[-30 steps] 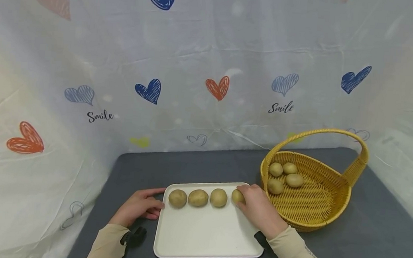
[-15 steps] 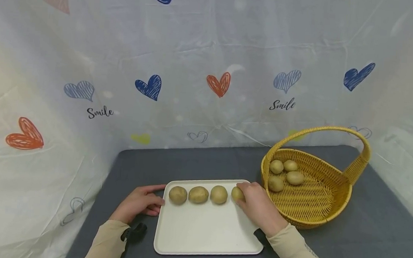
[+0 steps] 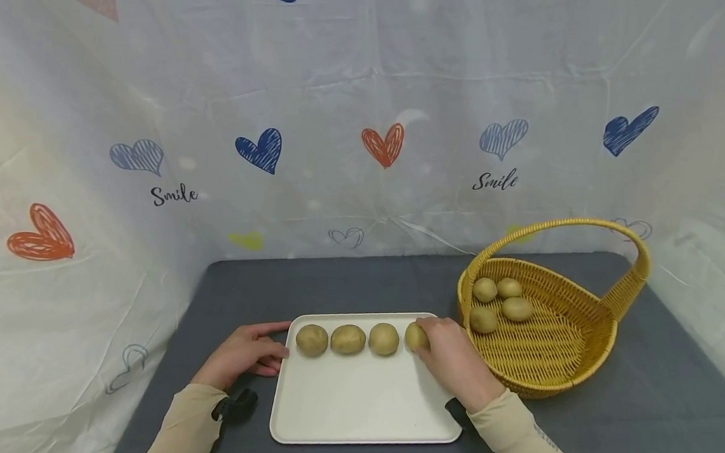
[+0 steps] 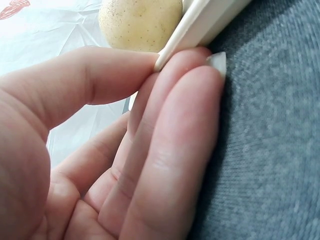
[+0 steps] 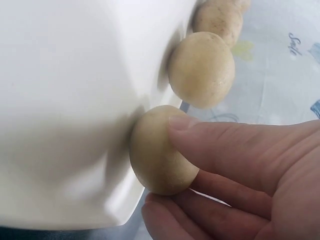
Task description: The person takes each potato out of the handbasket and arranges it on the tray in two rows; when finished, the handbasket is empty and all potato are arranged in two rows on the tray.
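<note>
A white tray [image 3: 362,405] bears a row of potatoes along its far side: a left potato [image 3: 312,340], an oval potato [image 3: 347,339] and a rounder potato [image 3: 384,339]. At the row's right end, my right hand [image 3: 457,359] holds another potato [image 3: 416,336] between thumb and fingers. In the right wrist view this potato [image 5: 162,152] rests against the tray, close to the corner. My left hand [image 3: 242,356] is at the tray's left edge. The left wrist view shows its thumb and fingers pinching the tray rim [image 4: 182,32].
To the right of the tray stands a yellow wicker basket [image 3: 543,351] with a tall arched handle [image 3: 565,223]. Several potatoes lie in its left part, among them an oval potato [image 3: 517,308]. A grey cloth [image 3: 333,280] covers the table; a heart-printed curtain [image 3: 323,62] hangs behind.
The head view has shifted slightly, so the whole scene sits a little higher. Both hands keep their places, the right on the potato and the left on the tray.
</note>
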{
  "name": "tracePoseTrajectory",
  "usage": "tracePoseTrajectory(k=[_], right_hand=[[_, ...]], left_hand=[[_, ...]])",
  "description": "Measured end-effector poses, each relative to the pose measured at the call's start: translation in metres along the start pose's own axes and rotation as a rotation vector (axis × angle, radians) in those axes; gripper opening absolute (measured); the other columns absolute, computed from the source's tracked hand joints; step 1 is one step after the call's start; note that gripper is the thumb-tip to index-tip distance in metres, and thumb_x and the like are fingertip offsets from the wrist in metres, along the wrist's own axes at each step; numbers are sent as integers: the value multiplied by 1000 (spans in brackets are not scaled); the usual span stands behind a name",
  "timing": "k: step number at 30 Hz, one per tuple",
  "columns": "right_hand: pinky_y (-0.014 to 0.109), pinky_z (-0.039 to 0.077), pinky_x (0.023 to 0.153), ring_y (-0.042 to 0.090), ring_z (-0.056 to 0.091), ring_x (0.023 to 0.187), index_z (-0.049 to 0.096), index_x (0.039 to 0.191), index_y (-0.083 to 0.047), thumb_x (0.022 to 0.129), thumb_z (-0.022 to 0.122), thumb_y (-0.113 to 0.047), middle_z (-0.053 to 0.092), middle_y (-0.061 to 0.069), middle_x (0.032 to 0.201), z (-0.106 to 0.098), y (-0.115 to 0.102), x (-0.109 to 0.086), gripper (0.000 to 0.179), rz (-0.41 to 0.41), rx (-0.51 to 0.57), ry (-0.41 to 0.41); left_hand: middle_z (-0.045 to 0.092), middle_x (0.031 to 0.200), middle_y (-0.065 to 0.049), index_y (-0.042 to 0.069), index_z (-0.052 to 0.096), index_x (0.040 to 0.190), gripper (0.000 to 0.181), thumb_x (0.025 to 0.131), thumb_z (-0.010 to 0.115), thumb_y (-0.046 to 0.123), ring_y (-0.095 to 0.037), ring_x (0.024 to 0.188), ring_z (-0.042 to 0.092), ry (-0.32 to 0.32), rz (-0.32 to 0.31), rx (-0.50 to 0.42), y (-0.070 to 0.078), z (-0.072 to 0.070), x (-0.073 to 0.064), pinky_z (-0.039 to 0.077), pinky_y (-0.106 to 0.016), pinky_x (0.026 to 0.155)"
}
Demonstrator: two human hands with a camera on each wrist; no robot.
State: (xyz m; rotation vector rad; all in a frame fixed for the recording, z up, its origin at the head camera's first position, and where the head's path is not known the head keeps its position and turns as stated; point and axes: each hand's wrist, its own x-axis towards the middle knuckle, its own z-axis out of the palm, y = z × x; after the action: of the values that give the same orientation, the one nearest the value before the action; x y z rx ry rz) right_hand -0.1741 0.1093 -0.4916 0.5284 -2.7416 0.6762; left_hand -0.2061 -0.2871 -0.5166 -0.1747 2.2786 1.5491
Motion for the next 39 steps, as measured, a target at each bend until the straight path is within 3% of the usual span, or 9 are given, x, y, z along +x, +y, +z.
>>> tracePoseTrajectory(k=[4, 16, 30, 39], right_hand=[[46, 62, 84, 33, 75, 94, 77, 107, 4, 82, 88, 3, 79, 15, 104, -1, -1, 0, 27, 5, -4, -7], [49, 64, 90, 39, 76, 102, 76, 118, 10, 84, 86, 3, 79, 20, 113, -2, -2, 0, 36, 7, -11, -15], [47, 62, 82, 34, 74, 91, 76, 109, 5, 82, 87, 6, 78, 16, 104, -6, -4, 0, 29, -12, -10, 7], [50, 63, 90, 38, 75, 99, 76, 114, 7, 82, 88, 3, 79, 18, 111, -7, -4, -1, 35, -22, -2, 11]], left_hand=[[78, 85, -9, 14, 58, 158, 73, 91, 87, 22, -18, 75, 76, -11, 1, -3, 0, -1, 0, 68, -35, 71], [79, 89, -10, 15, 58, 157, 72, 91, 87, 24, -20, 77, 77, -14, 1, 4, 0, -2, -1, 69, -36, 73], [79, 87, -9, 15, 57, 158, 73, 92, 86, 24, -19, 77, 77, -25, 7, 5, 1, -1, -2, 68, -36, 73], [78, 85, -9, 17, 59, 157, 72, 91, 87, 23, -19, 75, 76, -4, -7, 8, 2, 0, -1, 68, -35, 71]])
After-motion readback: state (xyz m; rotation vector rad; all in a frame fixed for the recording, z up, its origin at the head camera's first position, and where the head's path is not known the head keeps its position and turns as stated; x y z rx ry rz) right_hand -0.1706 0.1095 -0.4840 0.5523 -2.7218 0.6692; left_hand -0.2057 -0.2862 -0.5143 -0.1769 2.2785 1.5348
